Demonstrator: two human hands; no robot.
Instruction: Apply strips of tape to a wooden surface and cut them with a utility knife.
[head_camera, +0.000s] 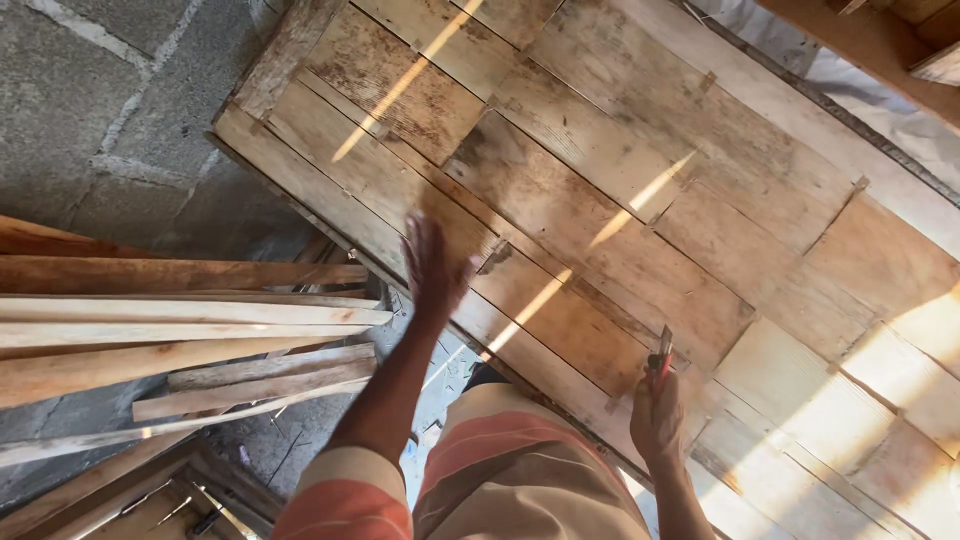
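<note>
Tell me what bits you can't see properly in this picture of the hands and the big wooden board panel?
- Left hand, head view: blurred, so its fingers and whether it touches the big pale wooden board panel are unclear.
- Small red-handled tool in the right hand: too small to identify; the fist hides its handle.
- Panel: cut off by the right and bottom edges.
- Stacked long wooden slats: cut off at the left edge.

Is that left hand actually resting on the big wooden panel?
Cannot tell. In the head view the left hand lies spread over the wooden panel, near its lower edge, but it is blurred and seen from above, so neither contact nor a gap shows plainly.
</note>
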